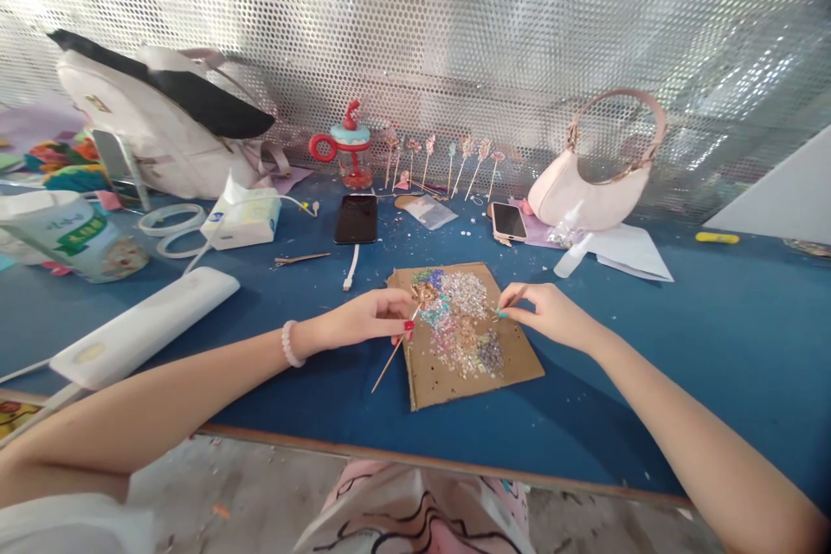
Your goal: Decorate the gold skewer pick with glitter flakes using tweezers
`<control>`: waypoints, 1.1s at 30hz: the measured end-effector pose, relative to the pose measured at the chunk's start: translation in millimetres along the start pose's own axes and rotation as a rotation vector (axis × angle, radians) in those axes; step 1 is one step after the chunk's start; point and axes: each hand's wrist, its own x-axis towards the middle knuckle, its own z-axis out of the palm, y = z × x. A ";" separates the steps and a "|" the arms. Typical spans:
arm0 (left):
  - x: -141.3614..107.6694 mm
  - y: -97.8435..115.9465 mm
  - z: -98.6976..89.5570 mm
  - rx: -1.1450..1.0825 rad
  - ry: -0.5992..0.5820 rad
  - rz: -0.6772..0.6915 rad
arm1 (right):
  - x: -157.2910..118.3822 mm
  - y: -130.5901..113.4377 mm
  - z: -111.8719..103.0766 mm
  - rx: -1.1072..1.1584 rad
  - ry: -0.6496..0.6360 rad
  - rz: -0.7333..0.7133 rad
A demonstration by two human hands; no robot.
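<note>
A brown cardboard sheet lies on the blue table, covered with a heap of small coloured beads and sequins. My left hand pinches a thin gold hairpin stick whose decorated head rests at the heap's left edge. My right hand grips a small pointed tool, its tip touching the beads on the right side of the heap.
At the back stand several finished hairpins, a red-topped cup, two phones, a pink handbag and a white backpack. A tissue pack, white case and canister lie left. Table's front edge is near.
</note>
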 end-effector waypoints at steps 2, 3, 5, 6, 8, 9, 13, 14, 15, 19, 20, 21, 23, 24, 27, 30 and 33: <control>-0.2 0.2 0.1 0.004 0.003 -0.002 | -0.2 -0.4 -0.5 -0.008 -0.002 -0.002; -0.4 0.3 0.1 0.006 0.004 -0.002 | -0.3 -0.7 -0.8 -0.011 -0.002 -0.003; -0.8 0.3 0.0 0.011 0.002 -0.004 | -0.4 -1.2 -0.9 -0.018 -0.003 -0.007; -0.9 0.2 0.0 0.012 0.001 -0.003 | -0.3 -1.5 -0.8 -0.021 -0.003 -0.009; -1.0 0.3 0.1 0.014 0.000 0.002 | -0.1 -1.6 -0.4 -0.025 -0.003 -0.012; -1.0 0.4 0.2 0.015 -0.001 0.005 | 0.0 -1.5 -0.1 -0.026 -0.003 -0.013; -0.8 2.1 1.4 0.019 -0.008 0.016 | 0.8 -0.1 1.0 -0.031 -0.010 -0.015; -0.8 2.6 1.6 0.020 -0.009 0.017 | 0.9 0.3 1.1 -0.033 -0.011 -0.015; -0.8 2.8 1.7 0.022 -0.009 0.017 | 0.9 0.6 1.1 -0.035 -0.012 -0.015; -0.6 2.0 1.2 0.027 -0.002 0.022 | 1.0 0.6 1.1 -0.042 -0.021 -0.019; -0.6 1.6 0.9 0.029 0.001 0.025 | 1.0 0.5 1.0 -0.044 -0.023 -0.020; -0.6 1.4 0.7 0.030 0.004 0.028 | 1.1 0.2 1.1 -0.047 -0.025 -0.021; -0.6 1.7 0.5 0.031 0.008 0.031 | 1.2 -0.2 1.2 -0.051 -0.030 -0.025; -0.6 2.3 0.6 0.031 0.009 0.031 | 1.2 -0.5 1.2 -0.052 -0.033 -0.027; -0.6 5.1 1.4 0.028 0.010 0.028 | 1.1 -1.1 1.3 -0.057 -0.042 -0.033; -0.6 7.6 2.5 0.020 0.017 0.025 | 0.8 -1.4 1.3 -0.065 -0.046 -0.033; -0.6 8.6 3.2 0.009 0.023 0.024 | 0.7 -1.2 1.3 -0.074 -0.046 -0.028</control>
